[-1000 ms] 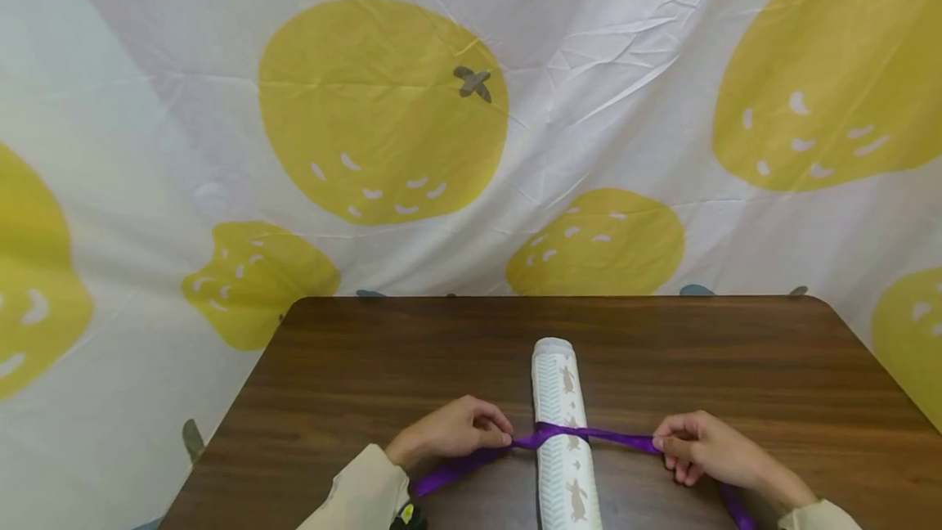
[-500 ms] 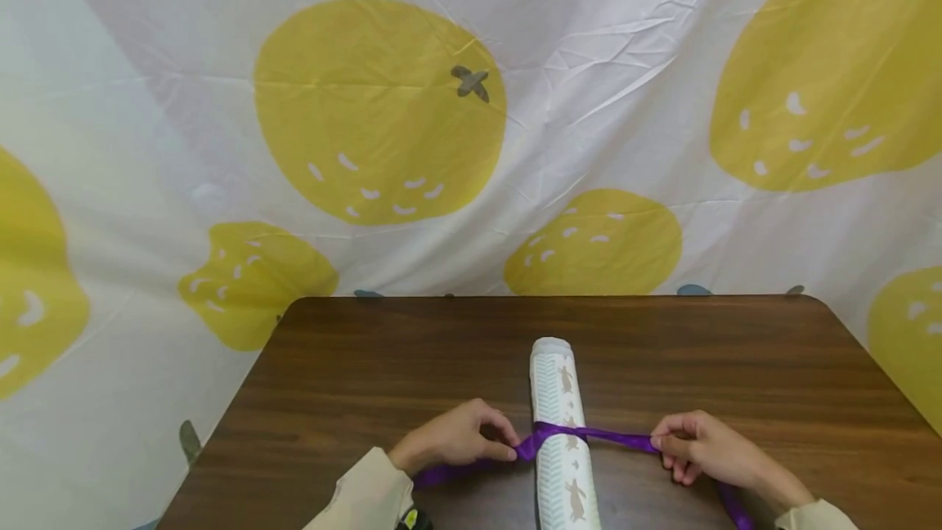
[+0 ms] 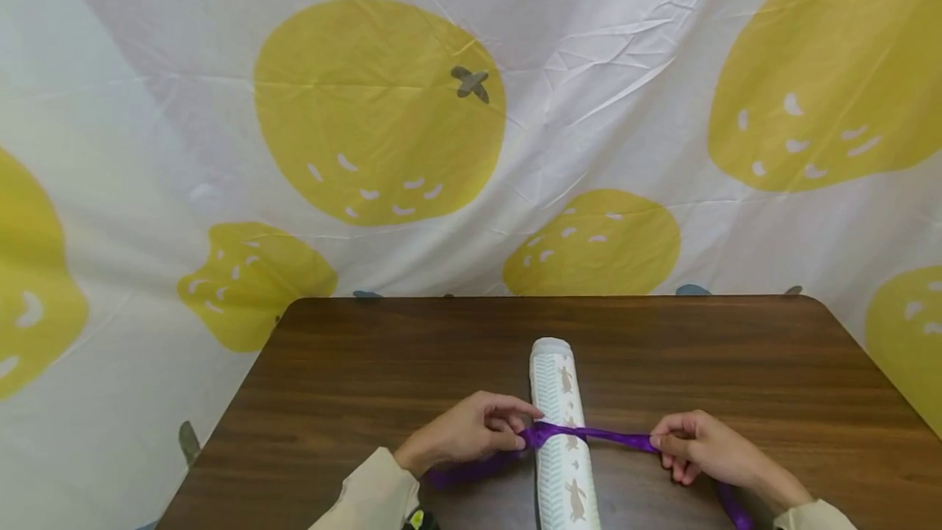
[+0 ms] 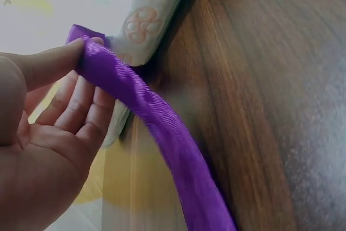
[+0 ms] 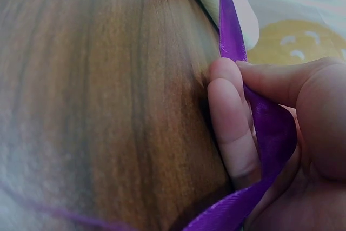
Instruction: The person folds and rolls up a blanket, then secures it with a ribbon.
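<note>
A white roll [image 3: 565, 473] printed with brown rabbits and a pale green herringbone stripe lies lengthwise on the table. Around its middle runs a purple ribbon [image 3: 618, 437], crossed on top. My left hand [image 3: 474, 432] pinches the ribbon close to the roll's left side, its index finger reaching onto the roll. In the left wrist view the ribbon [image 4: 162, 120] trails down from thumb and fingers. Farther off on the right, my right hand [image 3: 706, 448] pinches the other end and keeps that stretch straight. Its loose tail [image 5: 273, 133] hangs across the palm in the right wrist view.
The dark wooden table [image 3: 383, 350] has rounded far corners. Behind it hangs a white cloth [image 3: 589, 105] printed with large yellow fruit. Something black with a yellow-green mark [image 3: 419, 520] shows at the left cuff.
My left hand has slid right along the ribbon to the roll, and its index finger now extends over it. The right hand and the roll have stayed nearly still.
</note>
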Available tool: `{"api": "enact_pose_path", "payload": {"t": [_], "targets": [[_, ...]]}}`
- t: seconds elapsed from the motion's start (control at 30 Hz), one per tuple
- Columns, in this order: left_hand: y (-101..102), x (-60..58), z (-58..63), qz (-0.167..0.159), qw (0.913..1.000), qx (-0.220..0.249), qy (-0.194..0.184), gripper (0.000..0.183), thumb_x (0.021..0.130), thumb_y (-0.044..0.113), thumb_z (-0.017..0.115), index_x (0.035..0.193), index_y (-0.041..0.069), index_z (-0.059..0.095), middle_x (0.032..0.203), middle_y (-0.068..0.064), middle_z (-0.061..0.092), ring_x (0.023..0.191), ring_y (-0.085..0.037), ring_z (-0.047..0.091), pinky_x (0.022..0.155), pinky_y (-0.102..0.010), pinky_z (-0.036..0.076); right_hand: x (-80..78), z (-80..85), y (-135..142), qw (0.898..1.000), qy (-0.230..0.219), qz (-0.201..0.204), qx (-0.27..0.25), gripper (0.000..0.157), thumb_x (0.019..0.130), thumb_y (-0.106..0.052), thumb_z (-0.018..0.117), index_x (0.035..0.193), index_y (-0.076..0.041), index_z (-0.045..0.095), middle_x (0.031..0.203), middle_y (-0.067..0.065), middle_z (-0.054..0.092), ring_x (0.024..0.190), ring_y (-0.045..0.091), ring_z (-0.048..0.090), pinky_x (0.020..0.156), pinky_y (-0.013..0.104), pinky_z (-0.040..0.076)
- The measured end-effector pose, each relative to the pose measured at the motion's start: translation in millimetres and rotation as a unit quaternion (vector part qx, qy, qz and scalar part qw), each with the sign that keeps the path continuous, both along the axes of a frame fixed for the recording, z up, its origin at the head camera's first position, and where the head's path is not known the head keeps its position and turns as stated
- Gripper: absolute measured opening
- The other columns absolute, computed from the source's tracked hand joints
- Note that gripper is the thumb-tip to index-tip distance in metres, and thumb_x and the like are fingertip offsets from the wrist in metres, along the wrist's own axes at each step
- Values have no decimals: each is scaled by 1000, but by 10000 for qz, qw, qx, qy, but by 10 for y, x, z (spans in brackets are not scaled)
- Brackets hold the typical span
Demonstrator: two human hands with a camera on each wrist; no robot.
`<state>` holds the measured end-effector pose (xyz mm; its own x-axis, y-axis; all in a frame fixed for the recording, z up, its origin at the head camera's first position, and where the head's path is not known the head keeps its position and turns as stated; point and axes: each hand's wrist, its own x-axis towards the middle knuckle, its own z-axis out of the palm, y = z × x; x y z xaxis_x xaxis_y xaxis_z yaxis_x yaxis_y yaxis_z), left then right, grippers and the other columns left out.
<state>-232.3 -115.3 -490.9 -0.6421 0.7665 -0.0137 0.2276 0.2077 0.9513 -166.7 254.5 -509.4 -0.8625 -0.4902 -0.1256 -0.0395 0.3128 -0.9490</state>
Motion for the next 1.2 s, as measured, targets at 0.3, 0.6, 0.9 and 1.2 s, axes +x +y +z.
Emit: {"api": "enact_pose_path", "payload": {"t": [0.3, 0.6, 0.9, 1.2], "targets": [[61, -1, 5, 253, 9931, -7, 1143, 13, 93, 17, 70, 102, 13, 77, 95, 5, 73, 89, -1, 63, 83, -21, 50, 2, 0, 14, 9999, -43, -32, 103, 23, 102, -12, 52, 102, 9, 62, 76, 2, 63, 62, 6, 62, 53, 24, 55], [128, 22, 52, 697, 9918, 269, 1040, 11, 91, 17, 72, 95, 7, 73, 91, -7, 71, 79, -6, 61, 72, -21, 51, -11, -5, 16, 10000, -40, -12, 55, 23, 102, -12, 52, 102, 9, 62, 76, 2, 63, 62, 6, 62, 53, 25, 55], [148, 13, 47, 732, 9897, 415, 1161, 8, 91, 13, 70, 97, 7, 73, 88, -7, 71, 80, -3, 60, 75, -23, 51, -17, 5, 16, 9998, -135, -102, 72, 25, 102, -13, 53, 103, 10, 63, 77, 4, 64, 62, 7, 63, 54, 25, 55], [139, 34, 50, 724, 9876, 350, 1352, 4, 91, 13, 71, 93, 11, 74, 83, -1, 70, 76, -2, 59, 71, -21, 50, 2, 91, 49, 9996, -261, -21, -140, 27, 101, -11, 52, 108, 13, 62, 82, 7, 67, 62, 8, 63, 53, 24, 54]]}}
